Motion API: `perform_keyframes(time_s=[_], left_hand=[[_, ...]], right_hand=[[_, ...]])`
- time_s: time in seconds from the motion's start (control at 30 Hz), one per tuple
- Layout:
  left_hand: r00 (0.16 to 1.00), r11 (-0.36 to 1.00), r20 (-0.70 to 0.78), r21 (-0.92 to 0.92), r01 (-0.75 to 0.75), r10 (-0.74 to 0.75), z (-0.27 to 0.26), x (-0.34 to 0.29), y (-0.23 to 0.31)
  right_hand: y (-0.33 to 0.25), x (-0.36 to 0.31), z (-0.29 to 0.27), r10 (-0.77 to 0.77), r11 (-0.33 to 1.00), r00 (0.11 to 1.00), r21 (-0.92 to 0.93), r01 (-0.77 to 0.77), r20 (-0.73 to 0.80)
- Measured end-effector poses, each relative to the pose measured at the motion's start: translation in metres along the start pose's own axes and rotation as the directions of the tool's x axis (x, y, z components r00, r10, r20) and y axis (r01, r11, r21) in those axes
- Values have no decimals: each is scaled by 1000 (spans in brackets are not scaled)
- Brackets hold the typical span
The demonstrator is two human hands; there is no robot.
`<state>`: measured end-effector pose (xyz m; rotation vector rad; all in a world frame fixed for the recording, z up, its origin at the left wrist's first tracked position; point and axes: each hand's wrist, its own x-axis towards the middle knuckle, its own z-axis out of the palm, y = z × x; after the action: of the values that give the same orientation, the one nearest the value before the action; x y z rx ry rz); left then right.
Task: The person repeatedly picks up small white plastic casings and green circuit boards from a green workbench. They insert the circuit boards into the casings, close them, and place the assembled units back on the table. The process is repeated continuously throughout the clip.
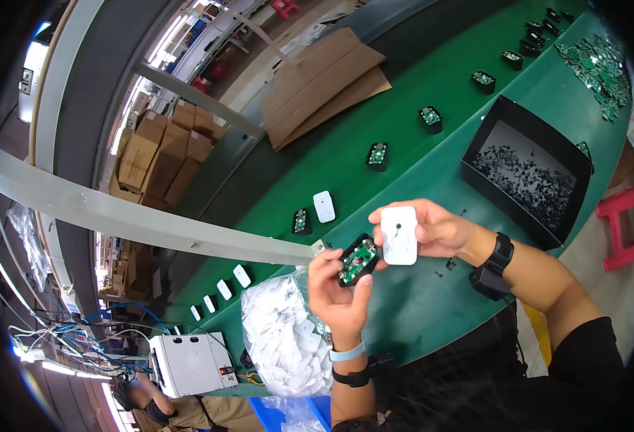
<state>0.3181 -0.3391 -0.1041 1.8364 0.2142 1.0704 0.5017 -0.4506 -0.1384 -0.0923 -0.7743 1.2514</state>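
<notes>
My left hand point(342, 295) grips a black plastic housing with a green circuit board point(359, 261) inside, its open face turned up. Held between the thumb and fingers of my right hand point(436, 229) is a white rounded plate point(400, 241) with a small dark part at its upper middle. The plate and the housing are side by side, close together. Below my left hand lies a clear bag point(282, 335) full of white plates. Beyond my hands, another black housing with a board point(301, 222) and a white plate point(324, 207) rest on the green belt.
A black box point(526, 173) of small black parts stands at the right, with a heap of green boards point(601, 72) farther back. More black housings point(377, 155) line the belt. A pale metal bar point(151, 219) crosses at left, near a white machine point(191, 363).
</notes>
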Motion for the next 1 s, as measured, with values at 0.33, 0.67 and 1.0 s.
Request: perform_keyframes(time_s=[0.33, 0.67, 1.0], left_hand=[[878, 531, 86, -768, 359, -470, 0, -8, -53], [855, 653, 72, -614, 443, -513, -4, -15, -62], [849, 685, 142, -530, 500, -510, 5, -16, -58]], right_hand=[[1, 1, -18, -1, 964, 980, -261, -51, -197], [2, 5, -14, -2, 857, 927, -479, -192, -375], [13, 5, -8, 20, 628, 934, -722, -289, -356]])
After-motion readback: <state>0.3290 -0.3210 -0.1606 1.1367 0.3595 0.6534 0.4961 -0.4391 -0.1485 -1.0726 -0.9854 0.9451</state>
